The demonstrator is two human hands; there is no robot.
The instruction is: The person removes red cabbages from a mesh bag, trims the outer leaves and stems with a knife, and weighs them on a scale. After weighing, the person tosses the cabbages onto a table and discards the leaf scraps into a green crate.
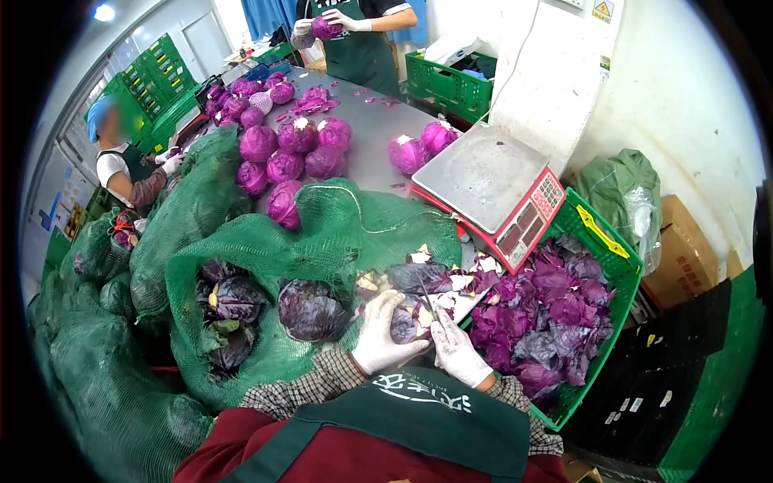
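Observation:
My left hand (385, 334), in a white glove, is closed around a red cabbage (405, 325) in front of my apron. In my gloved right hand (460, 352) is a knife (427, 298), its blade pointing up beside the cabbage's cut stem end. Cut leaves and pale stem pieces (420, 278) lie just beyond both hands. Left of my left hand, a dark unpeeled cabbage (312, 311) rests on a green mesh bag (354, 211). More dark cabbages (239, 299) show in the bag's open mouth.
At right, a green crate (620, 318) holds purple leaves (547, 310), near a red-framed scale (483, 181). Peeled cabbages (298, 135) sit on the metal table (372, 129). Full mesh bags (113, 378) crowd the left. One co-worker (354, 48) holds a cabbage; another (121, 165) stands left.

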